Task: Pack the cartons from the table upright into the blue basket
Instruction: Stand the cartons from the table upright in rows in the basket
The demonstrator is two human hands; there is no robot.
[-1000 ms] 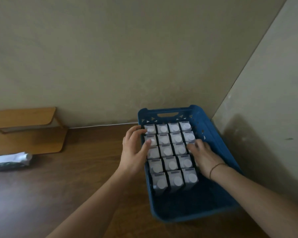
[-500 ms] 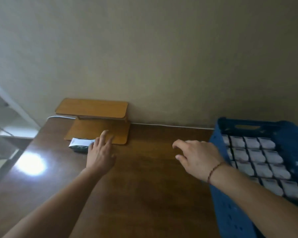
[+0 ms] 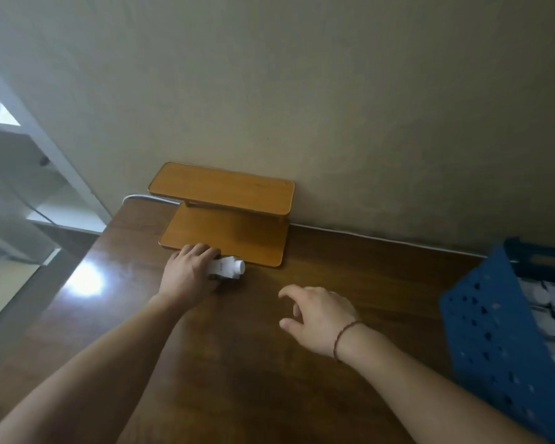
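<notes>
Wooden table (image 3: 269, 373); carton (image 3: 226, 267), shelf (image 3: 225, 238), basket (image 3: 494, 331).

No text, label, brand or number can be read. The small white carton (image 3: 226, 267) lying on its side on the dark brown wooden table (image 3: 269, 363), near the table's far left corner, bears a small dark printed mark, too blurred to make out.

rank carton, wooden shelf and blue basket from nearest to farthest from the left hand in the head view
1. Carton: lying on the table, gripped by the left hand.
2. Wooden shelf: just beyond the hand, against the wall.
3. Blue basket: far right.
</notes>
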